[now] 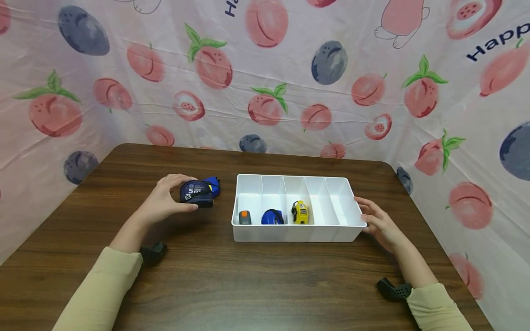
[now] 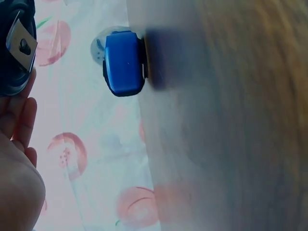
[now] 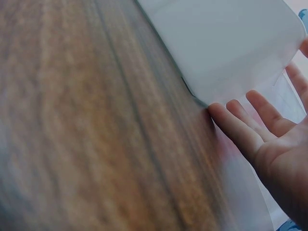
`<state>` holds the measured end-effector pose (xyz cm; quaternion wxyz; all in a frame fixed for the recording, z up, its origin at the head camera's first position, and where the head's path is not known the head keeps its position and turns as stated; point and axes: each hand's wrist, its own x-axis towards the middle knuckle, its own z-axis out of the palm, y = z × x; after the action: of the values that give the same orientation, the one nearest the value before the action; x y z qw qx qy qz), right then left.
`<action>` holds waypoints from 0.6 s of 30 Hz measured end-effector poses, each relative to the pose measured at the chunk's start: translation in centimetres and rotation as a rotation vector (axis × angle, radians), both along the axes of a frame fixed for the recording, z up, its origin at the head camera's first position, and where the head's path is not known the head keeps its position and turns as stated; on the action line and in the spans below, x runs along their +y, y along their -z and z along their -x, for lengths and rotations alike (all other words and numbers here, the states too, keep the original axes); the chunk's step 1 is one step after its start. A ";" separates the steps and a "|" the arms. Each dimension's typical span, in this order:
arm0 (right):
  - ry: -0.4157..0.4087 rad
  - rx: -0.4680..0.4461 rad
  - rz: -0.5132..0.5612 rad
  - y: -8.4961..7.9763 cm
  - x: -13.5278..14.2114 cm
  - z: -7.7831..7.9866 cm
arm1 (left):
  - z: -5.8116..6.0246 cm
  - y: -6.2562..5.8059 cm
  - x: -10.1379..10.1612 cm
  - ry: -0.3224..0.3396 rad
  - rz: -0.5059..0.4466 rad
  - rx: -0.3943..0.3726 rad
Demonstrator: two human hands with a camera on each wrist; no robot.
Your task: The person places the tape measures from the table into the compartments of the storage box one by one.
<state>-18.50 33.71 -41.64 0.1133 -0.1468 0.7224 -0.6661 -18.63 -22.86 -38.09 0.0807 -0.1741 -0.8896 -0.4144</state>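
My left hand [image 1: 167,201] grips a dark blue tape measure [image 1: 196,191] marked 5m between thumb and fingers, above the table. In the left wrist view, this tape measure [image 2: 20,48] shows its metal belt clip at the upper left. Just behind it, a brighter blue tape measure [image 2: 124,63] stands on the table, partly hidden in the head view. My right hand [image 1: 383,226] is at the right end of a white divided box [image 1: 296,233], its extended fingers [image 3: 233,126] touching the end wall.
Inside the box's left compartments sit a grey tape measure with an orange button [image 1: 244,217], a blue tape measure [image 1: 272,217] and a yellow tape measure [image 1: 300,213]. The brown wooden table [image 1: 265,285] meets a fruit-printed cloth [image 1: 290,59] behind and at both sides.
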 end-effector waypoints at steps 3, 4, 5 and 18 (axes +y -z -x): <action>-0.003 0.004 -0.003 0.0 0.0 0.0 | -0.1 -0.3 0.3 -0.005 -0.022 -0.001; -0.002 0.005 -0.006 0.0 0.0 0.0 | -0.1 -0.3 0.4 -0.006 -0.032 0.005; 0.000 0.004 -0.009 0.0 0.0 -0.1 | -0.1 -0.4 0.5 -0.009 -0.040 0.011; -0.025 0.034 0.009 0.2 0.2 0.0 | -0.9 -2.6 3.3 0.027 -0.108 0.097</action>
<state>-18.50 33.95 -41.86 0.1085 -0.1675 0.7192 -0.6655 -17.69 -19.53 -35.45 0.1273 -0.2012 -0.8586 -0.4540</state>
